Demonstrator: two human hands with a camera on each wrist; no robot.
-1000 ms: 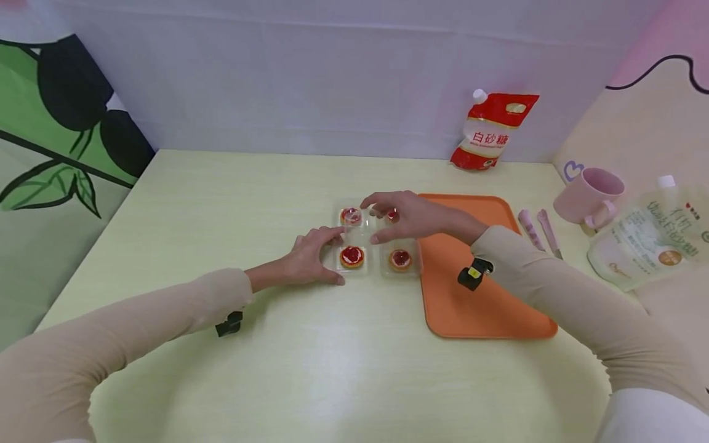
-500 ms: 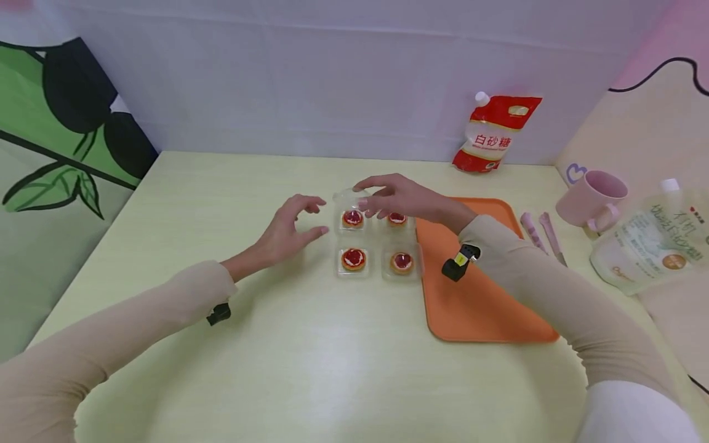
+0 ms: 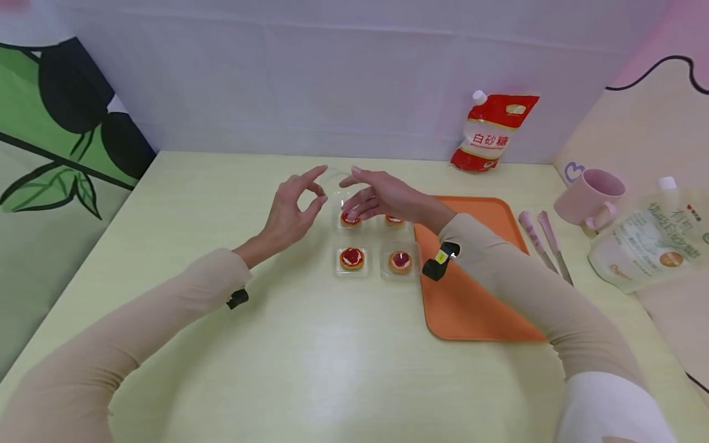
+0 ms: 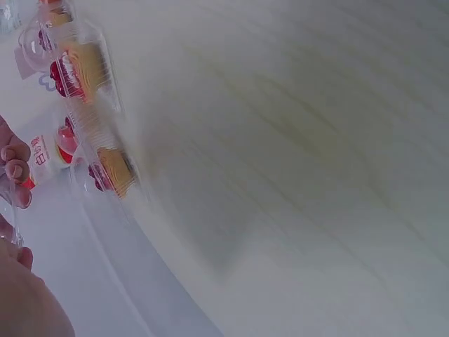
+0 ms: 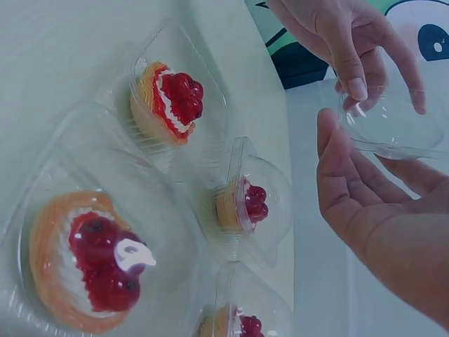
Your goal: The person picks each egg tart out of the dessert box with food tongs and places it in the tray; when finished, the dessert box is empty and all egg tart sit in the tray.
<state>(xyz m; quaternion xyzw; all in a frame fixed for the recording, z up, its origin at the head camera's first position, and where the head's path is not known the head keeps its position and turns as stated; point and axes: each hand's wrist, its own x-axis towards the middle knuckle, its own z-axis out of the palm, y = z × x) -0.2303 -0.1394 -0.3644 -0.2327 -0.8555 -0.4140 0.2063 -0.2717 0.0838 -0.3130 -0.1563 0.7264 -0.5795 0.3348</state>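
Note:
Both hands hold a clear plastic lid (image 5: 403, 133) in the air above the far side of the tart packs. My left hand (image 3: 285, 212) pinches its left edge between thumb and fingers. On the other side, my right hand (image 3: 382, 194) grips the lid with its fingertips. Below are several cherry tarts in clear plastic packs. The front left tart (image 3: 352, 258) looks uncovered, while the front right tart (image 3: 400, 262) sits under a clear dome. Behind them, the back left tart (image 3: 350, 219) and back right tart (image 3: 394, 219) are partly hidden by my right hand.
An orange tray (image 3: 471, 307) lies under my right forearm. Beyond it are two pink-handled utensils (image 3: 548, 231), a pink mug (image 3: 587, 197) and a large translucent pouch (image 3: 637, 246). A red-and-white sugar pouch (image 3: 487, 135) stands against the back wall.
My right hand has raised the lid away from the tarts, up and to the left. My left hand has left the front left pack and moved up to take the lid's edge.

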